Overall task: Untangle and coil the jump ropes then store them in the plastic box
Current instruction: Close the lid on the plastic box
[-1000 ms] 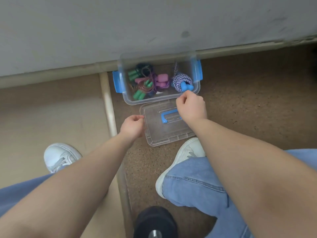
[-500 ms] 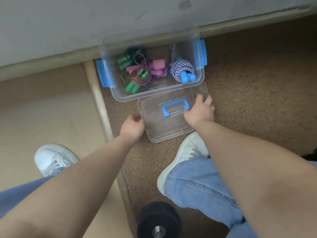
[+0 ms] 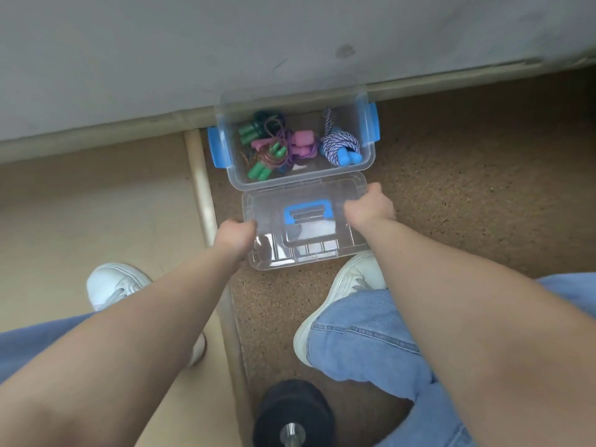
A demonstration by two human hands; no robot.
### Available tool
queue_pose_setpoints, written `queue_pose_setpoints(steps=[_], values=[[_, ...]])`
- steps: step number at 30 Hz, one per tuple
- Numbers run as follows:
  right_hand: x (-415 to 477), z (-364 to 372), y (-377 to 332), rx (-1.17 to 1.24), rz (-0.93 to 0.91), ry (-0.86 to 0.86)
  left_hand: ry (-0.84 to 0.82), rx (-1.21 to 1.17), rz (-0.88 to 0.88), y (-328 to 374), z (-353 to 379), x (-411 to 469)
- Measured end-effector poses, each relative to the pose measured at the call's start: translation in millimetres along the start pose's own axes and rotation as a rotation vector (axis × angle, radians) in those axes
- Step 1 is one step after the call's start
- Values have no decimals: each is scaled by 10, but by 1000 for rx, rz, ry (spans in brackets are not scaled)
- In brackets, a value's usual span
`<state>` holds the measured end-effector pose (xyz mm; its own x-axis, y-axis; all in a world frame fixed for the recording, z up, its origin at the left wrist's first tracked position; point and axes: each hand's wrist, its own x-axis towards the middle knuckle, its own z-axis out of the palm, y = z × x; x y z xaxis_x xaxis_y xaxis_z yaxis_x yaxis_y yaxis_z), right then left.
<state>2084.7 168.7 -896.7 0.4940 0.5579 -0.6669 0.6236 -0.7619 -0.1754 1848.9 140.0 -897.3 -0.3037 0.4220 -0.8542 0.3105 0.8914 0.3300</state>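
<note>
Seen from a head camera looking down, the left hand (image 3: 237,235) grips the left edge of a clear plastic lid (image 3: 303,225), its fingers curled round the rim, while the right hand (image 3: 371,206) grips the lid's right edge near the far corner, fingers likewise curled over the rim. The lid has a blue carry handle (image 3: 308,212) at its middle and appears raised a little off the floor, its far edge just beside the near wall of the plastic box (image 3: 369,156). The box stands open on speckled brown carpet (image 3: 467,188), against a pale skirting below a grey wall (image 3: 193,53), with blue latches on both ends. Inside lie the jump ropes (image 3: 277,146): a loose bundle with green and pink handles on the left, and a neatly coiled blue and white braided rope (image 3: 340,143) with blue handles on the right. All ropes seem stored, so closing the box looks like the step in hand. The lid is probably light, thin and slightly flexible, and smooth enough to slip, so holding it by two opposite edges suits it; the ropes are soft and may spring up under it. A person's jeans, white shoes (image 3: 348,285) and a black dumbbell (image 3: 292,414) fill the foreground.
</note>
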Motion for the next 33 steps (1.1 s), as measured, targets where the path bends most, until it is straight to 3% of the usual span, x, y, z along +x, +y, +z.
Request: queue_pose_setpoints(steps=[6,12,16,18,21,30,33], values=[[-342,-214,-95,-10,-33,-1,64,-8,47,-115,-258,-54],[-597,-541,-213,190,2,29,135,-285,104,8,-664,-387],[-725,-702,-312,687,47,-15,109,-548,91,102,-789,-611],[-768,-758,-335,936,75,-63,102,-567,125,108,-822,-643],[-786,-810,-334,1102,38,-90,133,-551,214,120,-836,-636],[-550,-715,-390,722,-249,-31,244,-560,249,411,-715,-404],[-428,-771,-544,686,-344,-27,255,-497,336,544,-701,-269]])
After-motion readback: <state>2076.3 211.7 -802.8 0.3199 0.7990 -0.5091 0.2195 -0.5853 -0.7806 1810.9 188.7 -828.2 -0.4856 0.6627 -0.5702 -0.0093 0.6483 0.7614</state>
